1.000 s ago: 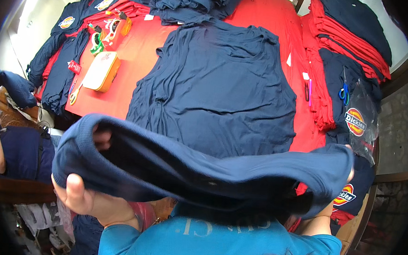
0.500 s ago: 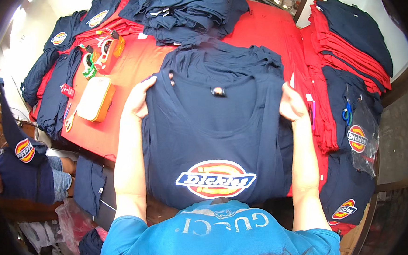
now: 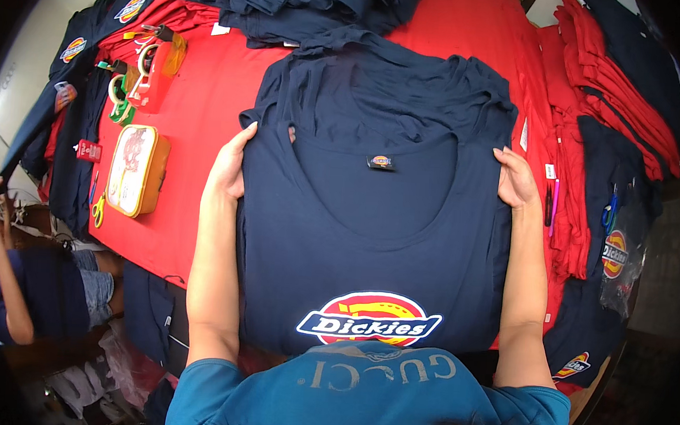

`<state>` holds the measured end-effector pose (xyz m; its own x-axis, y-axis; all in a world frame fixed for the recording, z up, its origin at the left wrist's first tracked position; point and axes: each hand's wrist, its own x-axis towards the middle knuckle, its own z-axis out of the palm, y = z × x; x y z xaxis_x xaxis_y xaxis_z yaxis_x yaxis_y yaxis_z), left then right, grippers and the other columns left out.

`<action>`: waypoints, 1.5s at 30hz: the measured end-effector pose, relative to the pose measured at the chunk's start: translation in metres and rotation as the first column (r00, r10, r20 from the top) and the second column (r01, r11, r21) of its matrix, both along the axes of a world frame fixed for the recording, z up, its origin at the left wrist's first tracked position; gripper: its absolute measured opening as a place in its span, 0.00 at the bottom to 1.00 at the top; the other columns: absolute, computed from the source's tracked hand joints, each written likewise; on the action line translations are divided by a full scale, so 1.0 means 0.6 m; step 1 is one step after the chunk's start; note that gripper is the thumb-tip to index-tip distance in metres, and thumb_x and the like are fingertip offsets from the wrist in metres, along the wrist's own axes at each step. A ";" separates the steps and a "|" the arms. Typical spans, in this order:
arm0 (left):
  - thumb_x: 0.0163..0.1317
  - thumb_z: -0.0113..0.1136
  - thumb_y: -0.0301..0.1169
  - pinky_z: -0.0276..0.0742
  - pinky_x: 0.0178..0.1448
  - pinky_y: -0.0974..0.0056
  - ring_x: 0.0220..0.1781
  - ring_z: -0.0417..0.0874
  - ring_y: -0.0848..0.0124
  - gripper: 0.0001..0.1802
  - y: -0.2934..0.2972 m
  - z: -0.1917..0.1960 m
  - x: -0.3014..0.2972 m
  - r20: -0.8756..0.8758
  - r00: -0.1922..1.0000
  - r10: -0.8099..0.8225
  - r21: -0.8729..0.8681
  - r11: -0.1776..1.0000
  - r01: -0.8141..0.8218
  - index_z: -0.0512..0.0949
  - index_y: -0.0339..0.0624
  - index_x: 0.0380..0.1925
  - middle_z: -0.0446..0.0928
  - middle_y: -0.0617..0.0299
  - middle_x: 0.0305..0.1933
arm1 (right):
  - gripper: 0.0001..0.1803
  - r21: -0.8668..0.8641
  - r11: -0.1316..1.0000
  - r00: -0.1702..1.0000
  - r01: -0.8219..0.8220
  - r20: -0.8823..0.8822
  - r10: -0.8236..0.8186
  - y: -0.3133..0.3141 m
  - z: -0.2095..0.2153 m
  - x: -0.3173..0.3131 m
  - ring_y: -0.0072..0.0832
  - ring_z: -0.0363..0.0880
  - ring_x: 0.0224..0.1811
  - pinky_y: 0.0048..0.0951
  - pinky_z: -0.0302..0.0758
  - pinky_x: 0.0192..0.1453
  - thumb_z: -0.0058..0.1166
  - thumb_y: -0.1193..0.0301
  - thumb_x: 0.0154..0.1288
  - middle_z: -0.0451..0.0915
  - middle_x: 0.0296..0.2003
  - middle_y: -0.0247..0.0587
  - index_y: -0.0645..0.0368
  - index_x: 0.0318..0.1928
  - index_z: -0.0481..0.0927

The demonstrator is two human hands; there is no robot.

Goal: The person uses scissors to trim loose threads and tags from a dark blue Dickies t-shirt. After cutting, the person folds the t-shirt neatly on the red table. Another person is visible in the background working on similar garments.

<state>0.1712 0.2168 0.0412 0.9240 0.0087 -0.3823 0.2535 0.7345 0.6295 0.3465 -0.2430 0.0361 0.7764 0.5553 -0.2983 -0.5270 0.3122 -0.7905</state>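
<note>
a: on the red tabletop (image 3: 207, 87), centre of view, where does the work item lie?

b: the navy t-shirt (image 3: 369, 238) lies flat, front up, collar away from the person, printed emblem near the lower hem. it rests on a stack of similar navy shirts (image 3: 395, 76).

a: state of each grip?

b: left hand (image 3: 230, 163) sits at the shirt's left shoulder edge, fingers partly curled over the fabric. right hand (image 3: 517, 178) sits at the right shoulder edge, likewise. whether either pinches the cloth or only presses on it, i cannot tell.

a: step in hand?

b: judged as laying out and squaring: both shoulders are held level, body spread with few wrinkles.

a: what would a further move call for?

b: judged only: even pull at both shoulders, so the collar stays centred and the sleeves lie symmetrical.

a: surroundings?

b: yellow pouch (image 3: 136, 170) and tape rolls (image 3: 121, 94) well to the left; folded red garments (image 3: 618, 113) to the right; another person (image 3: 32, 287) at lower left, apart from the work.
</note>
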 end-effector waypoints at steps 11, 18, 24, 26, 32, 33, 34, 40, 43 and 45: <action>0.64 0.58 0.54 0.69 0.33 0.66 0.27 0.71 0.76 0.29 -0.117 0.103 -0.117 -0.182 0.977 0.109 0.896 0.427 0.119 0.79 0.32 0.30 0.74 0.61 0.24 | 0.19 0.174 0.985 0.975 -0.015 -0.217 0.053 0.028 0.097 -0.170 0.32 0.78 0.59 0.36 0.73 0.67 0.52 0.71 0.71 0.79 0.54 0.49 0.72 0.56 0.74; 0.69 0.57 0.40 0.73 0.45 0.68 0.39 0.77 0.77 0.20 -0.319 0.060 -0.185 0.292 0.955 0.046 0.682 0.690 -0.242 0.78 0.29 0.44 0.80 0.62 0.38 | 0.15 0.122 0.992 0.985 0.009 0.169 -0.030 0.076 0.106 -0.319 0.32 0.82 0.54 0.31 0.76 0.61 0.48 0.75 0.73 0.81 0.51 0.49 0.74 0.52 0.78; 0.71 0.51 0.41 0.72 0.39 0.61 0.36 0.80 0.67 0.21 -0.429 0.005 -0.269 0.507 0.840 -0.191 0.706 0.651 -0.278 0.75 0.27 0.44 0.78 0.53 0.37 | 0.25 -0.053 0.992 0.833 -0.117 0.539 0.127 0.122 0.045 -0.485 0.20 0.70 0.38 0.23 0.67 0.45 0.41 0.51 0.76 0.75 0.35 0.32 0.64 0.44 0.76; 0.69 0.48 0.52 0.74 0.44 0.62 0.37 0.81 0.61 0.33 -0.439 0.024 -0.280 0.558 0.801 -0.216 0.668 0.689 -0.280 0.71 0.26 0.51 0.77 0.47 0.40 | 0.33 0.016 0.997 0.784 -0.074 0.618 0.048 0.124 0.011 -0.508 0.29 0.75 0.50 0.31 0.70 0.56 0.35 0.46 0.76 0.78 0.46 0.41 0.68 0.52 0.74; 0.63 0.41 0.68 0.66 0.62 0.54 0.55 0.74 0.47 0.50 -0.435 0.030 -0.295 0.558 0.769 -0.311 0.726 0.632 -0.272 0.66 0.24 0.58 0.72 0.36 0.53 | 0.49 -0.058 0.989 0.701 -0.138 0.700 0.139 0.126 0.007 -0.533 0.44 0.56 0.73 0.39 0.51 0.75 0.29 0.35 0.70 0.61 0.68 0.56 0.72 0.68 0.59; 0.62 0.41 0.68 0.64 0.65 0.52 0.59 0.72 0.44 0.50 -0.436 0.026 -0.294 0.581 0.754 -0.308 0.722 0.622 -0.302 0.65 0.24 0.59 0.70 0.35 0.56 | 0.50 -0.070 0.987 0.684 -0.146 0.713 0.152 0.126 0.005 -0.531 0.44 0.56 0.73 0.39 0.51 0.75 0.29 0.34 0.69 0.61 0.68 0.56 0.72 0.68 0.59; 0.62 0.41 0.69 0.64 0.66 0.51 0.60 0.71 0.44 0.51 -0.434 0.024 -0.294 0.583 0.749 -0.314 0.722 0.623 -0.301 0.65 0.24 0.59 0.69 0.34 0.57 | 0.51 -0.083 0.985 0.668 -0.154 0.725 0.166 0.125 0.004 -0.528 0.44 0.56 0.73 0.39 0.51 0.75 0.30 0.33 0.69 0.61 0.68 0.56 0.72 0.68 0.59; 0.62 0.41 0.68 0.64 0.65 0.52 0.59 0.71 0.44 0.51 -0.431 0.014 -0.288 0.581 0.742 -0.335 0.722 0.633 -0.279 0.65 0.23 0.59 0.69 0.34 0.57 | 0.52 -0.131 0.983 0.667 -0.127 0.722 0.183 0.128 0.016 -0.520 0.43 0.60 0.70 0.39 0.55 0.73 0.29 0.31 0.67 0.63 0.66 0.55 0.71 0.67 0.60; 0.63 0.39 0.69 0.64 0.65 0.52 0.60 0.71 0.44 0.52 -0.430 0.017 -0.285 0.572 0.743 -0.349 0.736 0.618 -0.276 0.64 0.22 0.59 0.69 0.35 0.58 | 0.51 -0.094 0.985 0.700 -0.147 0.693 0.171 0.129 0.018 -0.521 0.41 0.61 0.70 0.38 0.55 0.73 0.30 0.32 0.68 0.64 0.65 0.54 0.71 0.67 0.61; 0.62 0.37 0.71 0.63 0.66 0.51 0.61 0.70 0.44 0.53 -0.429 0.021 -0.283 0.551 0.754 -0.358 0.745 0.618 -0.251 0.64 0.22 0.59 0.68 0.34 0.58 | 0.50 -0.084 0.985 0.720 -0.152 0.673 0.169 0.131 0.019 -0.521 0.41 0.60 0.70 0.38 0.54 0.73 0.31 0.33 0.68 0.64 0.65 0.54 0.71 0.67 0.61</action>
